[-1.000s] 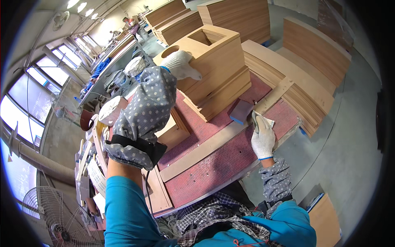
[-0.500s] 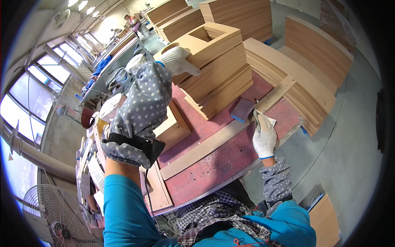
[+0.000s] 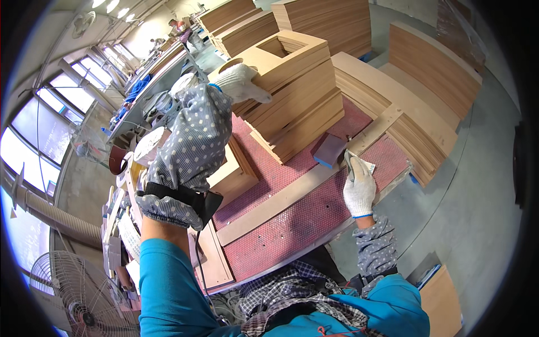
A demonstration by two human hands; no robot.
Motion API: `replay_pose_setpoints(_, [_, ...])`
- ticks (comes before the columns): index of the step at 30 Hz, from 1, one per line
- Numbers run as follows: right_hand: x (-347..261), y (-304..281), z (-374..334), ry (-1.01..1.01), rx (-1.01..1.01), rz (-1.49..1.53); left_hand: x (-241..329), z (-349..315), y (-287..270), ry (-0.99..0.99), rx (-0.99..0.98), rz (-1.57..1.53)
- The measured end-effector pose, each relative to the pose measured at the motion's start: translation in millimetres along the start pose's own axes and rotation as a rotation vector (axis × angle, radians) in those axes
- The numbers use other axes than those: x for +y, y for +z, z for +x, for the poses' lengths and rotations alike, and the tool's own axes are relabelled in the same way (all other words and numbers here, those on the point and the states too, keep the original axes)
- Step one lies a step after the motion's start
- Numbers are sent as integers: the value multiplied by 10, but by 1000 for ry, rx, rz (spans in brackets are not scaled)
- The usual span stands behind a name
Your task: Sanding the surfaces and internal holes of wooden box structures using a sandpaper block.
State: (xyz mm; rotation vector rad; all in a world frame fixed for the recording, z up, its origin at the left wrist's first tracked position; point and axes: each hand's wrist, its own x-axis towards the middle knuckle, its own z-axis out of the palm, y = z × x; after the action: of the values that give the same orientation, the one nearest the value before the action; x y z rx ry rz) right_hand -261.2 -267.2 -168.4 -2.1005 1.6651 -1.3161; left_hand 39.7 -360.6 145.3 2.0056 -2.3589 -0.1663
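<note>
My left hand (image 3: pixel 241 84), in a white knit glove, lies against the near left corner of a tall stack of cut-out wood panels (image 3: pixel 300 76). Its visible fingers are stretched along the wood; the others are hidden. The top panel has a round and a squarish opening. Lower right, my gloved right hand (image 3: pixel 360 194) is closed around a thin grey piece (image 3: pixel 350 163) whose kind is unclear. It is beside a long narrow wood strip (image 3: pixel 281 203) on the red textured mat (image 3: pixel 295 236). A purplish-grey block (image 3: pixel 331 150) rests near its fingertips, and a small white label shows beside them.
Curved wood panels (image 3: pixel 426 95) are stacked on the right, with taller stacks (image 3: pixel 328 28) behind. A wood frame (image 3: pixel 233 174) lies left of the strip. Left are cluttered supplies and a large fan (image 3: pixel 84 297). A dark cord (image 3: pixel 200 264) hangs beside my left arm. Another person (image 3: pixel 182 32) stands far back.
Very little differs. My left hand and forearm sit slightly further left in the picture, and the stack and table shift a little too. My right hand keeps its place by the strip.
</note>
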Motion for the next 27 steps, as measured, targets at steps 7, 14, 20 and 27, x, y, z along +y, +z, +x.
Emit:
replay_pose_setpoints(7, [35,5,-13,-1,-2,3,-1,38,17,1,-35,-49])
replay_pose_setpoints(14, [15,18,-11,-14,0,12,-28,-17,0,-4,18,-49])
replay_pose_setpoints(20, [9,17,-12,8,-29,1,-79,0,29,23,38,-60])
replay_pose_setpoints(27, [82,17,-39,14,-27,-25,57,-6,53,12,41,-80])
